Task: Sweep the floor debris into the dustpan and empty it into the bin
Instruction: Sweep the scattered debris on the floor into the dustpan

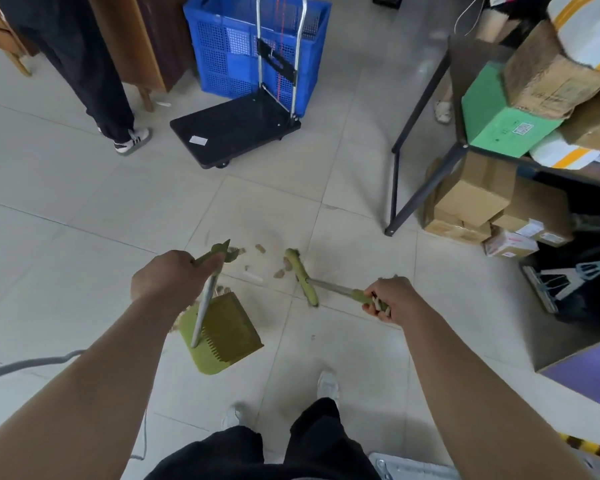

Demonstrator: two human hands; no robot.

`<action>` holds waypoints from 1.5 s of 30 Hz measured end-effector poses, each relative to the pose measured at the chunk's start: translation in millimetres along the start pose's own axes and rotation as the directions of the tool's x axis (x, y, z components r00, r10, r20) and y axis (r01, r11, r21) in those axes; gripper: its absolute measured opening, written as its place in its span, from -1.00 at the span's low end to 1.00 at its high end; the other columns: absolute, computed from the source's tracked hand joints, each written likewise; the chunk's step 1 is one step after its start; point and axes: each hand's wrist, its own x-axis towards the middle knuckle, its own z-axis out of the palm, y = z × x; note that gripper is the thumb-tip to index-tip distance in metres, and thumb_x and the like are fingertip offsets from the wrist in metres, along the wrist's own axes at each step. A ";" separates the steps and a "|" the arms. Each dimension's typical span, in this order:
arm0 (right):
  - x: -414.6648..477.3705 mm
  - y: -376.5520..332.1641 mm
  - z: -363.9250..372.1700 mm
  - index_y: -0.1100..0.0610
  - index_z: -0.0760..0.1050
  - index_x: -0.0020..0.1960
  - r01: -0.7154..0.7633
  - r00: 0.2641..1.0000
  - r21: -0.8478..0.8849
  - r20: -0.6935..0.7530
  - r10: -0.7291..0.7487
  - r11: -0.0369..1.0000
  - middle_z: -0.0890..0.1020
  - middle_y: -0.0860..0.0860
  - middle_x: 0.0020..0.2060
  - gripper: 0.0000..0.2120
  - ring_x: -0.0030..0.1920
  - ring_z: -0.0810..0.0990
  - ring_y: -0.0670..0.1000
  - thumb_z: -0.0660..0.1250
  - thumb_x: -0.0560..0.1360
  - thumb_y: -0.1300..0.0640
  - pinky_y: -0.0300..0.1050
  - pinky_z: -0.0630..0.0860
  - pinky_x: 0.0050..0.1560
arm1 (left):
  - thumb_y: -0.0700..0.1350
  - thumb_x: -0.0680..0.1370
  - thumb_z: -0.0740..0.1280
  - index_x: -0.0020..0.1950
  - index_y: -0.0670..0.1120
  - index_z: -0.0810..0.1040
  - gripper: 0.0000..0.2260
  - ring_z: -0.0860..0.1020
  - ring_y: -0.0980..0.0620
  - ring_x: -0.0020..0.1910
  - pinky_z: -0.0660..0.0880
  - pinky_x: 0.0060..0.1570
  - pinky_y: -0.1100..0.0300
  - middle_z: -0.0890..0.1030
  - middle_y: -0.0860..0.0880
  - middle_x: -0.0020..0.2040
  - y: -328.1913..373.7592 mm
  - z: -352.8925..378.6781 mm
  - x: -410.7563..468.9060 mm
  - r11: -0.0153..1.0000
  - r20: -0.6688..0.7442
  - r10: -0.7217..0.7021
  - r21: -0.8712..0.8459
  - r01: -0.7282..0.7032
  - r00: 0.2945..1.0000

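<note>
Floor [84, 202]: pale square tiles run across the whole scene.
Shelving rack [394, 188]: a black metal frame at far right, loaded with cardboard boxes [471, 199] and a green box [499, 123].
Blue crate [229, 53]: a perforated plastic crate at far centre, just behind the trolley.
Trolley [232, 133]: a black flat platform with an upright silver handle, standing on the floor well beyond the hands.
Dustpan [229, 330]: olive green with a comb edge, near centre-left, just ahead of the person's feet; a metal pole rises from it to the left hand.
Broom [302, 275]: its green head lies low at the floor in the centre, right of the dustpan and apart from it.
Left hand [163, 275]: fingers curled round the top grip of the dustpan's pole.
Right hand [394, 299]: fingers wrapped round the broom's green grip.
Debris [260, 249]: small brown bits scattered on the tiles between the pole's top and the broom head, with more along the dustpan's far and left edges.
</note>
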 end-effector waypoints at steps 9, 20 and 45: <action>73.9 -8.0 -159.9 0.23 0.37 -0.18 -0.073 0.989 0.124 -0.122 0.088 0.990 0.46 0.17 -0.32 -0.84 -0.44 0.39 -0.03 0.11 0.56 0.29 -0.44 0.15 -0.69 | 0.50 0.45 0.03 -0.40 -0.06 0.45 -0.34 0.52 0.02 -0.45 0.27 -0.43 0.22 0.52 0.02 -0.51 139.4 31.6 11.0 0.996 0.008 0.077 0.038 -0.077 0.997; 161.6 -41.2 -256.7 0.16 0.27 -0.33 -0.161 0.979 0.002 -0.128 0.160 0.987 0.37 0.10 -0.43 -0.69 -0.80 0.20 -0.07 -0.02 0.55 0.33 -0.40 0.02 -0.65 | 0.45 0.47 0.04 -0.45 -0.06 0.39 -0.37 0.50 0.00 -0.50 0.30 -0.41 0.21 0.43 0.06 -0.62 222.9 63.7 28.9 1.000 0.016 -0.002 0.028 0.002 1.000; 81.2 -115.0 -25.3 0.24 0.37 -0.23 0.000 0.984 -0.144 0.174 0.025 0.990 0.47 0.17 -0.33 -0.83 -0.38 0.48 0.07 0.17 0.53 0.36 -0.35 0.37 -0.66 | 0.47 0.46 0.08 -0.40 -0.07 0.46 -0.37 0.54 -0.02 -0.44 0.31 -0.42 0.22 0.52 0.01 -0.50 118.1 26.3 37.6 0.962 -0.033 -0.261 -0.087 0.257 0.965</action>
